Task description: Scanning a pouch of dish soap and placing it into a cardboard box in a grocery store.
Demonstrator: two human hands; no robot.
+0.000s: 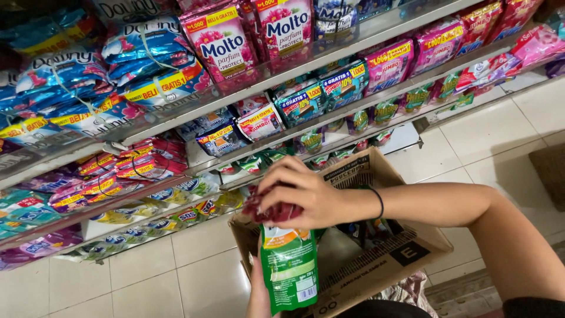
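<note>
Both hands hold packets above the cardboard box: right hand closed over dark red sachets, left hand gripping an upright green pouch directly beneath them.

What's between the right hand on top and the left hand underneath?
In the head view, a green pouch spans the gap: the right hand grips its dark red top, the left hand supports it from below, over the cardboard box.

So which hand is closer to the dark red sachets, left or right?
The right hand: it is clutching the dark red sachets over the cardboard box. The left hand is lower, holding the green pouch from behind, just beneath them.
</note>
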